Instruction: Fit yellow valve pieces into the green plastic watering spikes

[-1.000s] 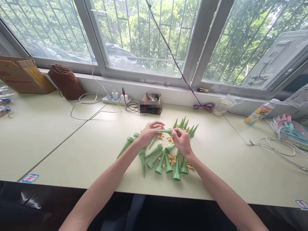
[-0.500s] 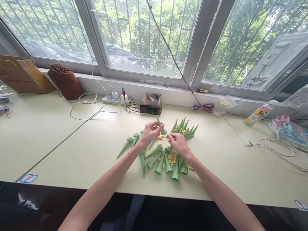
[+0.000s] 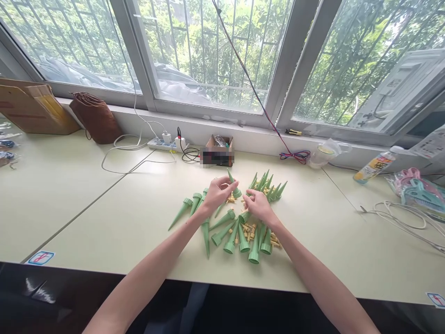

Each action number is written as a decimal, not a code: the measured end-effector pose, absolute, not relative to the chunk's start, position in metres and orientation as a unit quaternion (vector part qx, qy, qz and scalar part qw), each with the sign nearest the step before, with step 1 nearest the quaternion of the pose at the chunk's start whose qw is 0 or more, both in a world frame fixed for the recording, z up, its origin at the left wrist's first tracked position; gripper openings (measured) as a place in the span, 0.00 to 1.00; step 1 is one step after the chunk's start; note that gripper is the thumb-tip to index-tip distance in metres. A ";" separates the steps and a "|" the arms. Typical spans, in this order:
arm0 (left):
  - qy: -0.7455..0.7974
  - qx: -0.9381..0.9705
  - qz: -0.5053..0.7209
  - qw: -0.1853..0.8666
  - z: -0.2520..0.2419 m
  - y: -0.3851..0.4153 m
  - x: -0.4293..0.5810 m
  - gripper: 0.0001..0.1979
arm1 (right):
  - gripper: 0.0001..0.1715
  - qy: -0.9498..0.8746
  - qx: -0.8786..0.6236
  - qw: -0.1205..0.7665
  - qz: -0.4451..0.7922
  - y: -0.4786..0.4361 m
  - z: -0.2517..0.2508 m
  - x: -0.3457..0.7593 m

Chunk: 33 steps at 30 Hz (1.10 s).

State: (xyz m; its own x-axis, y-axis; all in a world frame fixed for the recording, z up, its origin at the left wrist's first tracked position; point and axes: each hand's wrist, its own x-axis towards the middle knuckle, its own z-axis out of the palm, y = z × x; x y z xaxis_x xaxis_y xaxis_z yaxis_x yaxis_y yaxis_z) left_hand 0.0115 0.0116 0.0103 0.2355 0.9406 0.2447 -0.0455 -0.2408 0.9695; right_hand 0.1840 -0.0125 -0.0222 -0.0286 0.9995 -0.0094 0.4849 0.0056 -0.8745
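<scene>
My left hand (image 3: 219, 192) is closed around a green plastic plant-watering spike (image 3: 237, 192), its tip up and its wide capped end down. Beside it on the right, my right hand (image 3: 257, 205) is pinched; whatever its fingertips hold is too small to make out. Under and in front of my right hand lie several green spikes (image 3: 254, 253) with open ends toward me, mixed with small yellow plastic pieces (image 3: 247, 229). More capped spikes (image 3: 181, 212) rest left of my left wrist. Behind my right hand, a group of spikes (image 3: 278, 191) points upward among yellow bits.
A small cardboard box (image 3: 225, 160) and a power strip (image 3: 163, 144) with cables stand along the window sill. To the right are a plastic cup (image 3: 321, 155), a drink bottle (image 3: 377, 164) and bagged brushes (image 3: 420, 192). A brown pouch (image 3: 95, 118) is at the left.
My right hand has shifted slightly right, away from the held spike, with its fingers more curled. The left hand keeps the spike almost in place.
</scene>
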 end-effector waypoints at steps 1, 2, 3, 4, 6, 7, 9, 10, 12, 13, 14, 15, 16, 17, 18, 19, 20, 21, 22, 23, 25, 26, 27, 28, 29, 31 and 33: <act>0.368 0.611 0.497 0.494 0.011 0.011 0.012 0.17 | 0.33 -0.614 -0.603 0.353 0.367 -0.013 -0.022 0.184; 0.370 0.612 0.497 0.492 0.011 0.011 0.012 0.17 | 0.33 -0.612 -0.603 0.355 0.368 -0.013 -0.022 0.185; 0.372 0.614 0.496 0.489 0.011 0.011 0.011 0.17 | 0.32 -0.610 -0.604 0.357 0.368 -0.013 -0.021 0.185; 0.373 0.616 0.494 0.487 0.011 0.010 0.011 0.17 | 0.31 -0.608 -0.605 0.358 0.368 -0.012 -0.021 0.185; 0.375 0.619 0.491 0.485 0.011 0.010 0.011 0.17 | 0.31 -0.604 -0.608 0.359 0.369 -0.012 -0.021 0.186; 0.376 0.620 0.490 0.484 0.012 0.010 0.011 0.17 | 0.30 -0.603 -0.610 0.359 0.368 -0.012 -0.021 0.186; 0.376 0.620 0.489 0.484 0.011 0.010 0.012 0.17 | 0.30 -0.604 -0.610 0.359 0.367 -0.011 -0.021 0.187; 0.377 0.620 0.489 0.484 0.011 0.010 0.012 0.17 | 0.30 -0.605 -0.610 0.358 0.366 -0.011 -0.022 0.187; 0.377 0.620 0.488 0.485 0.012 0.010 0.012 0.16 | 0.30 -0.607 -0.610 0.355 0.365 -0.010 -0.022 0.187; 0.377 0.620 0.487 0.486 0.012 0.010 0.012 0.16 | 0.30 -0.607 -0.611 0.354 0.365 -0.010 -0.021 0.187; 0.377 0.620 0.487 0.487 0.012 0.010 0.012 0.16 | 0.30 -0.607 -0.611 0.352 0.366 -0.010 -0.021 0.187; 0.376 0.620 0.486 0.488 0.012 0.010 0.012 0.15 | 0.29 -0.608 -0.611 0.350 0.367 -0.010 -0.021 0.187; 0.376 0.620 0.486 0.488 0.012 0.010 0.012 0.15 | 0.29 -0.607 -0.612 0.348 0.367 -0.011 -0.020 0.187; 0.375 0.620 0.486 0.488 0.012 0.010 0.012 0.15 | 0.29 -0.607 -0.613 0.346 0.368 -0.011 -0.020 0.187; 0.375 0.621 0.487 0.487 0.013 0.009 0.012 0.15 | 0.29 -0.606 -0.614 0.345 0.369 -0.011 -0.020 0.187; 0.376 0.621 0.487 0.486 0.013 0.009 0.013 0.15 | 0.29 -0.606 -0.614 0.345 0.370 -0.011 -0.019 0.186; 0.376 0.621 0.487 0.485 0.013 0.009 0.013 0.15 | 0.29 -0.606 -0.614 0.345 0.370 -0.011 -0.019 0.186; 0.377 0.622 0.487 0.484 0.013 0.009 0.013 0.16 | 0.29 -0.606 -0.613 0.346 0.370 -0.012 -0.018 0.186; 0.378 0.623 0.486 0.482 0.014 0.009 0.013 0.16 | 0.29 -0.609 -0.610 0.347 0.368 -0.012 -0.018 0.186; 0.379 0.623 0.485 0.481 0.014 0.009 0.013 0.16 | 0.28 -0.615 -0.605 0.350 0.366 -0.012 -0.017 0.186; 0.381 0.625 0.483 0.480 0.014 0.009 0.012 0.16 | 0.25 -0.629 -0.587 0.363 0.357 -0.013 -0.016 0.186; 0.381 0.626 0.483 0.480 0.013 0.009 0.012 0.16 | 0.22 -0.638 -0.573 0.374 0.352 -0.014 -0.015 0.185; 0.381 0.626 0.483 0.480 0.013 0.009 0.012 0.16 | 0.20 -0.646 -0.559 0.386 0.348 -0.015 -0.014 0.185; 0.381 0.626 0.483 0.479 0.013 0.009 0.012 0.16 | 0.19 -0.653 -0.545 0.399 0.342 -0.015 -0.013 0.185; 0.381 0.625 0.485 0.479 0.013 0.009 0.012 0.16 | 0.18 -0.660 -0.534 0.411 0.332 -0.016 -0.011 0.186; 0.380 0.625 0.487 0.477 0.013 0.010 0.012 0.16 | 0.17 -0.679 -0.522 0.427 0.289 -0.018 -0.007 0.189; 0.381 0.626 0.490 0.472 0.013 0.010 0.012 0.16 | 0.15 -0.710 -0.524 0.420 0.210 -0.019 -0.004 0.194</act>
